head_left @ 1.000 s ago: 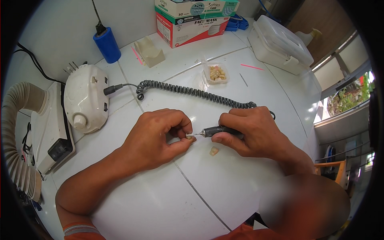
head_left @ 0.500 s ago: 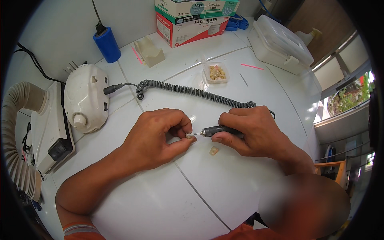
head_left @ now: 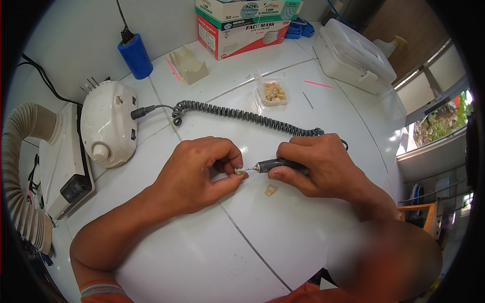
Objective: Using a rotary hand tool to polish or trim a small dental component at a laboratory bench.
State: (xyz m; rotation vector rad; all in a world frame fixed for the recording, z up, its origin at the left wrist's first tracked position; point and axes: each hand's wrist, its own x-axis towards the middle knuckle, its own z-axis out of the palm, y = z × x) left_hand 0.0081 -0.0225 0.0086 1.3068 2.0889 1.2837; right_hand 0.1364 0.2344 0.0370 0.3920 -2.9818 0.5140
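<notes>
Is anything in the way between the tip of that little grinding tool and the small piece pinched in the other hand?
Nothing visible. The rotary handpiece in the right hand points its bur straight at the small tooth-like piece pinched by the left hand. The spare piece lies below, off that line.

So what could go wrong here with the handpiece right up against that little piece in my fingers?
1. The bur tip works right beside the left hand fingertips pinching the tiny tooth-coloured piece; a slip could nick skin.
2. The pinch covers only a small part of it, so it could spin or fly out.
3. The loose piece lies just under the right hand and handpiece; a wrist move could knock it away, and the coiled cord may tug.
</notes>
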